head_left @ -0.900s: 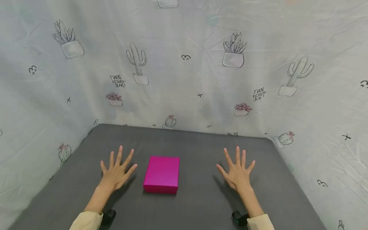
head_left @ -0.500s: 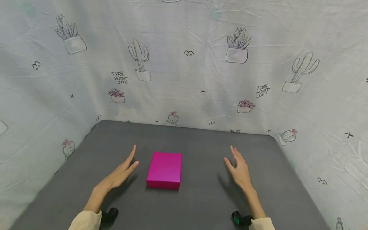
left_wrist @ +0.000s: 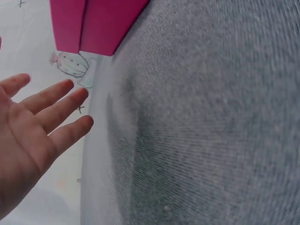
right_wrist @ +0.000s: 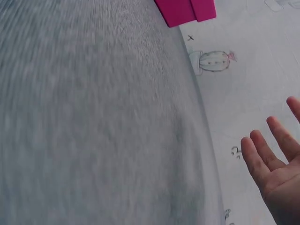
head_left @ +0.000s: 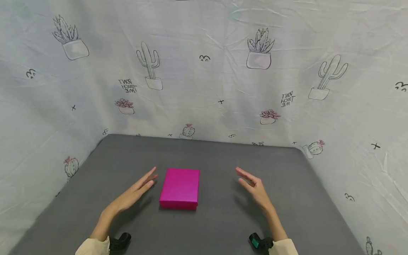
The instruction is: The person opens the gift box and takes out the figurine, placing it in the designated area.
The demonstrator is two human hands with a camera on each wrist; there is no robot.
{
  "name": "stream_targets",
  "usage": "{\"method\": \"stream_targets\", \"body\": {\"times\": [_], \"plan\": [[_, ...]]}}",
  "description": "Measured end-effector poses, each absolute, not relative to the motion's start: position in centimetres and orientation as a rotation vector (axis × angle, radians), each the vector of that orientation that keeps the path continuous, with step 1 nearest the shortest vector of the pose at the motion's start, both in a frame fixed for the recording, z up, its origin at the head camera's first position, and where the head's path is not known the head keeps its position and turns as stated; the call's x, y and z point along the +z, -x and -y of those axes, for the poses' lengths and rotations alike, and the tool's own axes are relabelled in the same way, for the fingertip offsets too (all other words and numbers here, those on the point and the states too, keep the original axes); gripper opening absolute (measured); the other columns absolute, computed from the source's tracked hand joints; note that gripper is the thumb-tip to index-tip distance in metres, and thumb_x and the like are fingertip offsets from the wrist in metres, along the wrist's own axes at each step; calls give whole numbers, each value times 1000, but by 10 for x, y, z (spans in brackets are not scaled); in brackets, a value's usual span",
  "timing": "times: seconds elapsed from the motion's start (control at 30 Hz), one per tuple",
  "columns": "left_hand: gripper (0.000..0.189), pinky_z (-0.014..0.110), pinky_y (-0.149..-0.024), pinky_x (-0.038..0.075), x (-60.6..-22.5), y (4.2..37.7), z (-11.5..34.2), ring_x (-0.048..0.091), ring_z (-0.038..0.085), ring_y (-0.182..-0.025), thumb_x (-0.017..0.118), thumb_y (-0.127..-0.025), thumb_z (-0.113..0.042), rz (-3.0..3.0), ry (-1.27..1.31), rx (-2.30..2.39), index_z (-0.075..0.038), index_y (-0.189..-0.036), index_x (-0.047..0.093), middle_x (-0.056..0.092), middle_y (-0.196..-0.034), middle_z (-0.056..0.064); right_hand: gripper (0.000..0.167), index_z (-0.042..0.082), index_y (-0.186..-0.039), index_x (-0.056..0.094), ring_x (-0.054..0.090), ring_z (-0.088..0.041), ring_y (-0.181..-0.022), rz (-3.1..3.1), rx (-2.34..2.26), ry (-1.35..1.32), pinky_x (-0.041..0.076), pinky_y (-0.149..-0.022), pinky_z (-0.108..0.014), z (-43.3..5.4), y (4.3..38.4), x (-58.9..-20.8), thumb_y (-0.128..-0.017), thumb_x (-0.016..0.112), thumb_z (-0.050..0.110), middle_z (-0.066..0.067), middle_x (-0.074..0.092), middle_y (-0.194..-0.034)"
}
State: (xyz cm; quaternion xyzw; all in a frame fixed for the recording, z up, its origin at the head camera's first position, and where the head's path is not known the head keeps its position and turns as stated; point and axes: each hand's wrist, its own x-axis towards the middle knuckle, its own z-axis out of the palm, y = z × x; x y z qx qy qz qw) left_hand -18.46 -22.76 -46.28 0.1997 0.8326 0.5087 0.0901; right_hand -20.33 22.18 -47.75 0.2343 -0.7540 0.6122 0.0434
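A closed magenta box (head_left: pixel 180 187) lies flat on the grey table, between the two hands in the head view. My left hand (head_left: pixel 132 194) hovers just left of it, fingers extended and not touching it. Farther off on the box's other side, my right hand (head_left: pixel 255 187) is held above the table with nothing in it. In the left wrist view the box (left_wrist: pixel 96 26) shows at the top, beyond the spread fingers of the left hand (left_wrist: pixel 33 131). The right wrist view has a corner of the box (right_wrist: pixel 180 9) at the top and the right hand (right_wrist: pixel 276 173) at lower right.
The grey cloth-covered table (head_left: pixel 216 226) reaches back to a pale curtain (head_left: pixel 204 81) printed with cacti and potted plants, which also hangs along both sides. A black strapped device (head_left: pixel 120 241) sits at the left wrist, and another black device (head_left: pixel 260 242) at the right.
Both hands have turned from palms down with spread fingers to palms facing inward. The right hand has come left, nearer the box. The box stays put, while the head view shifts slightly.
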Motion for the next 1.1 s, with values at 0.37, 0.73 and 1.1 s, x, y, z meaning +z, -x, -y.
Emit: {"method": "stream_targets", "body": {"times": [0.37, 0.73, 1.1], "plan": [[53, 31, -109, 34, -453, 184, 224, 28, 37, -139, 35, -106, -27, -2439, -598, 1468, -6, -152, 22, 28, -154, 18, 42, -7, -136, 48, 45, -31, -130, 2296, 1981, -969, 48, -96, -26, -184, 209, -470, -95, 56, 0, -29, 44, -139], [54, 38, -105, 40, -449, 184, 221, 29, 40, -138, 44, -103, -23, -2307, -622, 1496, -2, -150, 26, 25, -154, 19, 49, -7, -135, 49, 46, -31, -129, 2376, 1988, -1131, 50, -94, -38, -145, 211, -464, -90, 65, 2, -26, 47, -139], [77, 44, -107, 33, -455, 181, 222, 30, 29, -139, 70, -89, -19, -2205, -752, 1532, 1, -149, 26, 24, -155, 16, 67, -11, -141, 38, 37, -40, -132, 2382, 1982, -1220, 46, -95, -49, -119, 204, -474, -82, 71, -5, -25, 35, -147]]}}
